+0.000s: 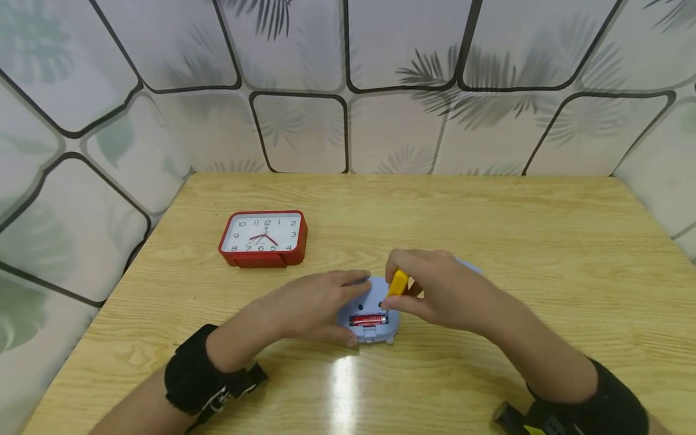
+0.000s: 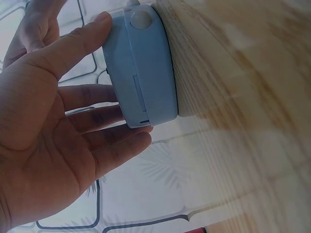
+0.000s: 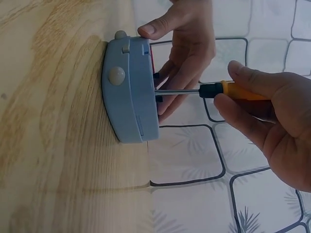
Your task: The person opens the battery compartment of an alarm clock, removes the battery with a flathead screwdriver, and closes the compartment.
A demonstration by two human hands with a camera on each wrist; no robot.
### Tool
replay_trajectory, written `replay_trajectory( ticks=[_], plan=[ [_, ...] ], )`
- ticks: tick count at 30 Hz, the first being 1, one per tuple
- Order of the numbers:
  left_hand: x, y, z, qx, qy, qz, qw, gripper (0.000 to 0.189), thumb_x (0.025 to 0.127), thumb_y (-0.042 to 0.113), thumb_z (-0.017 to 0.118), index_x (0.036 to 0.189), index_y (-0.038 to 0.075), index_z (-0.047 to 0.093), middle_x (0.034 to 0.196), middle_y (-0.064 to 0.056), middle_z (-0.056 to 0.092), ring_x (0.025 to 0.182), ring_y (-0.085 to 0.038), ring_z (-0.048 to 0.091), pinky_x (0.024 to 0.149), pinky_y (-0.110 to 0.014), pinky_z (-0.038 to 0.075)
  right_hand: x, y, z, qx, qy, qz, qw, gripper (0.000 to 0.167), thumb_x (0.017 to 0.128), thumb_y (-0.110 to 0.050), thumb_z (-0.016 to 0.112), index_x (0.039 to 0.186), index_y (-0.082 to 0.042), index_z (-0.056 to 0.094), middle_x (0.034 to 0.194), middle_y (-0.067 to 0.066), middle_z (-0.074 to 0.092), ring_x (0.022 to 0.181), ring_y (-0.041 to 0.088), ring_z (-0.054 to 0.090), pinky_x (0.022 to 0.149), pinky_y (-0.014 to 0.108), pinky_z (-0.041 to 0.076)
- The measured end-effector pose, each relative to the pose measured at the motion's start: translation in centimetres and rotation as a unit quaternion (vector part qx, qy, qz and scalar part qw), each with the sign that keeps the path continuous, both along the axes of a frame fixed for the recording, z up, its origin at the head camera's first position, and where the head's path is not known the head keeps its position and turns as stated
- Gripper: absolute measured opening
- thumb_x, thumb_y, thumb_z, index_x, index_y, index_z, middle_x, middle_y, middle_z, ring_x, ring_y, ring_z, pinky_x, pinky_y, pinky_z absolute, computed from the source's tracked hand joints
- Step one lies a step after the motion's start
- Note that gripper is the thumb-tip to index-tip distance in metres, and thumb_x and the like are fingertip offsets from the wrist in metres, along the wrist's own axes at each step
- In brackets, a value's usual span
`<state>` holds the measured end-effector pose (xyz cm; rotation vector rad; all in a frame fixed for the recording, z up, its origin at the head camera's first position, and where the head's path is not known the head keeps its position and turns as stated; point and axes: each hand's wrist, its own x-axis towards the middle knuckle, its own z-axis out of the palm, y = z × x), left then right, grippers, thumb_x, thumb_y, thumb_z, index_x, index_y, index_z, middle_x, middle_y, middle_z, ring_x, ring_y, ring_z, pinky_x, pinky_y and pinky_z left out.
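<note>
A light-blue alarm clock (image 1: 375, 296) lies face down on the table, its back up and a red battery (image 1: 367, 320) showing in the uncovered compartment. My left hand (image 1: 321, 305) holds the case from the left, with the thumb at the near edge and the fingers along the far side. From the right, my right hand (image 1: 443, 290) grips the yellow handle of a screwdriver (image 3: 211, 91) between thumb and fingers. The metal shaft points straight down at the clock's back in the right wrist view, beside a dark knob. Its tip is hidden.
A red rectangular clock (image 1: 263, 238) stands tilted back at the left of the wooden table (image 1: 544, 241). Behind my right hand shows the edge of a light-blue piece (image 1: 469, 266), mostly hidden. A patterned wall (image 1: 391, 133) closes off the table's far edge.
</note>
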<state>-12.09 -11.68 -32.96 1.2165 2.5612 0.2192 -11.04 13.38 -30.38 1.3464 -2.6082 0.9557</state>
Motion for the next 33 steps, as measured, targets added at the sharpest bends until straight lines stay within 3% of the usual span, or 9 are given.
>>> replay_trajectory(
  ticks=[10, 17, 23, 33],
  plan=[
    [0.0, 0.0, 0.0, 0.003, 0.009, -0.005, 0.9999, 0.089, 0.087, 0.049, 0.087, 0.154, 0.001, 0.054, 0.163, -0.020, 0.048, 0.147, -0.034, 0.054, 0.120, -0.045, 0.048, -0.9, 0.6, -0.1, -0.009, -0.058, 0.015, 0.9982, 0.025, 0.091, -0.014, 0.085, 0.093, -0.013, 0.060, 0.089, -0.001, 0.074, 0.079, 0.008, 0.073, 0.063, 0.014, 0.059],
    [-0.1, 0.0, -0.1, 0.000, 0.009, -0.005, 0.9999, 0.089, 0.088, 0.050, 0.086, 0.155, 0.002, 0.053, 0.164, -0.019, 0.048, 0.147, -0.033, 0.054, 0.121, -0.045, 0.047, -1.2, 1.0, 0.0, -0.005, -0.075, 0.019, 0.9970, 0.025, 0.091, -0.014, 0.085, 0.090, -0.014, 0.060, 0.089, -0.002, 0.073, 0.081, 0.008, 0.073, 0.064, 0.017, 0.061],
    [-0.1, 0.0, 0.0, -0.004, 0.009, -0.005, 0.9999, 0.090, 0.088, 0.051, 0.085, 0.156, 0.003, 0.052, 0.165, -0.018, 0.047, 0.148, -0.032, 0.053, 0.121, -0.044, 0.047, -1.4, 1.4, 0.4, 0.016, -0.088, 0.022, 0.9957, 0.028, 0.088, -0.013, 0.087, 0.084, -0.016, 0.059, 0.082, -0.006, 0.069, 0.071, 0.000, 0.062, 0.062, 0.021, 0.060],
    [0.0, 0.0, 0.0, -0.002, 0.009, -0.007, 0.9999, 0.088, 0.088, 0.050, 0.085, 0.155, 0.002, 0.053, 0.164, -0.019, 0.048, 0.146, -0.032, 0.055, 0.120, -0.044, 0.048, -1.9, 2.6, 0.7, 0.032, -0.110, 0.021, 0.9932, 0.026, 0.088, -0.016, 0.088, 0.083, -0.019, 0.063, 0.080, -0.010, 0.064, 0.068, 0.002, 0.052, 0.059, 0.020, 0.050]
  ],
)
